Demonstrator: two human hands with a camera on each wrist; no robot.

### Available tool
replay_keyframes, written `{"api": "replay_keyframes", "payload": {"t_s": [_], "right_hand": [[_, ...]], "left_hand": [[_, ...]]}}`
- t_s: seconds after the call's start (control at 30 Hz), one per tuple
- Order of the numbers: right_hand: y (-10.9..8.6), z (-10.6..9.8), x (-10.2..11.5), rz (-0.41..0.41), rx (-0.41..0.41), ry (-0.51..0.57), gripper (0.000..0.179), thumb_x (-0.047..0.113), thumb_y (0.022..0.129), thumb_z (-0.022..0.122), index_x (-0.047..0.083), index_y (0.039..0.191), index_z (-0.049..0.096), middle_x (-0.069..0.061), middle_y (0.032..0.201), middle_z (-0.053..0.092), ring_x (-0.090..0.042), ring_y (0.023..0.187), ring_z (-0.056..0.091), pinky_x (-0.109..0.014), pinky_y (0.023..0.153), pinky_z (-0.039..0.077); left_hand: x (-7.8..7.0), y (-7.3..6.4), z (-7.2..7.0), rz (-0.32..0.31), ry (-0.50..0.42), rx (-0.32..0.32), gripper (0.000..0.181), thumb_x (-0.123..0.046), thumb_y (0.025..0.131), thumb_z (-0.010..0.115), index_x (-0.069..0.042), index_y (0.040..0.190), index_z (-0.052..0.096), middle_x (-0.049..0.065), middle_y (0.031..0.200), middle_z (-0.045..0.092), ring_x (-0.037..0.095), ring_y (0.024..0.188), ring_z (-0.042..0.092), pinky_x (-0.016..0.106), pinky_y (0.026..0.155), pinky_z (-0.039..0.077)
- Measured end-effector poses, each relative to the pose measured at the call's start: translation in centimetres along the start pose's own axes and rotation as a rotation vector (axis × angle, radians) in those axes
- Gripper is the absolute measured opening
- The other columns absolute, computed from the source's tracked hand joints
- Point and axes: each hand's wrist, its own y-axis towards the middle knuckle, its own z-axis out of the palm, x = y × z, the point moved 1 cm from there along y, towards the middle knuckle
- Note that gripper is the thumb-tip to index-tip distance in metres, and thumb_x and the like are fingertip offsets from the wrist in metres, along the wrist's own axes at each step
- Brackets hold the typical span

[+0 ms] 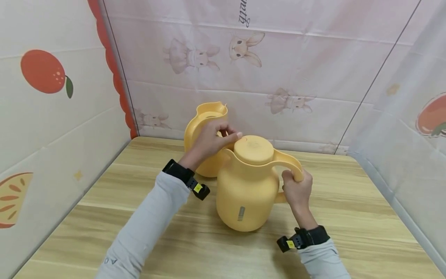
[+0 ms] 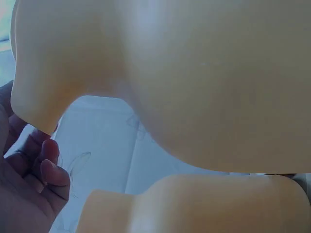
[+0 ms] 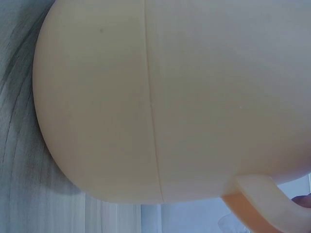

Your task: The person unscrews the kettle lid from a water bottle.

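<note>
A yellow thermal jug with a round lid stands at the middle of the table. My right hand grips its handle, fingers curled round it. My left hand is over by the spout, its thumb touching the lid's edge and the other fingers loosely bent. Seen from the left wrist, those fingers lie beside the spout. A second yellow jug, its top lidless, stands behind and to the left, partly hidden by my left hand. The right wrist view is mostly filled by the jug's side.
Both jugs are on a wood-grain table. A pink curtain with rabbit prints hangs behind it, and a white fruit-patterned sheet rises along the left side. Another sheet borders the right.
</note>
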Motion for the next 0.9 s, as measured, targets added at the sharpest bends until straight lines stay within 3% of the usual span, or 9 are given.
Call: {"api": "replay_keyframes", "payload": {"t_s": [0.2,0.57,0.9], "right_hand": [[0.0,0.1,0.0,0.007,-0.004,0.01,0.029,-0.012,0.07,0.044,0.007,0.051,0.034,0.009,0.04,0.034,-0.004,0.032,0.041,-0.017,0.033,0.029],[0.0,0.1,-0.1,-0.004,-0.01,-0.006,0.028,-0.012,0.07,0.044,0.007,0.051,0.036,0.009,0.04,0.036,-0.003,0.032,0.04,-0.017,0.033,0.029],[0.0,0.2,-0.1,-0.023,-0.01,0.003,0.029,-0.012,0.07,0.044,0.007,0.051,0.034,0.008,0.04,0.036,-0.003,0.032,0.039,-0.017,0.033,0.028]], "left_hand": [[0.2,-0.6,0.1,0.098,0.004,-0.037,0.012,-0.019,0.084,0.069,-0.011,0.075,0.068,-0.005,0.078,0.063,0.012,0.074,0.053,0.029,0.066,0.042],[0.3,-2.1,-0.5,0.258,-0.019,-0.018,0.005,-0.01,0.086,0.066,-0.006,0.086,0.07,-0.002,0.078,0.058,0.014,0.07,0.048,0.026,0.056,0.038],[0.0,-2.9,-0.5,0.37,-0.004,-0.023,0.005,-0.004,0.082,0.068,-0.007,0.086,0.069,-0.002,0.081,0.059,0.015,0.071,0.049,0.029,0.056,0.039]]}}
